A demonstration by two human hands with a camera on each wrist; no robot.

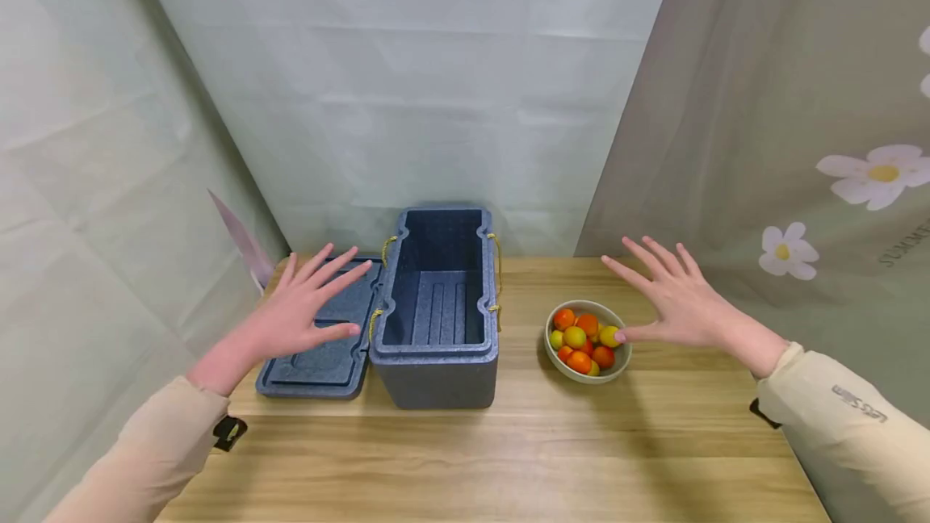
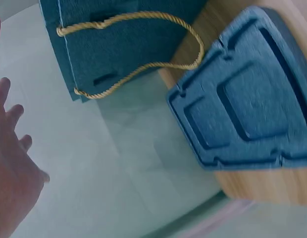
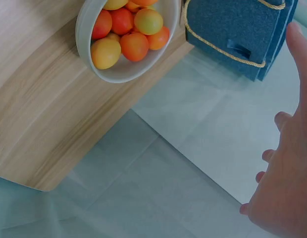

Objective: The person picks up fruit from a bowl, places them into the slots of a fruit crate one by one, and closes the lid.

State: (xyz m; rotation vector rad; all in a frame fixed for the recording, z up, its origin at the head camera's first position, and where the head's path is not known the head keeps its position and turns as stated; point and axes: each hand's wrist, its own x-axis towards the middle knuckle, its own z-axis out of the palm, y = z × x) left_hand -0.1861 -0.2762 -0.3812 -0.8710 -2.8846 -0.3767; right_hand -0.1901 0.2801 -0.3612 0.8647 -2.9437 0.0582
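My left hand (image 1: 296, 315) is spread with straight fingers, held over the dark grey lid (image 1: 320, 361) that lies flat on the table. Beside the lid stands a deep foam box (image 1: 443, 382), its top uncovered and its inside bare, with yellow rope handles (image 2: 143, 17) on its sides. On the right, a pale bowl (image 1: 577, 378) holds several small orange, red and yellow-green fruits (image 3: 134, 46). My right hand (image 1: 679, 305) is spread too, its thumb overlapping the bowl's right rim in the head view. Neither hand holds anything.
All of it rests on a wooden table (image 1: 552, 458). Pale cloth (image 1: 450, 103) hangs behind and at the left, and a brown curtain with white flowers (image 1: 788, 252) hangs at the right. A thin pinkish sheet (image 1: 243, 240) sticks up by the table's back left corner.
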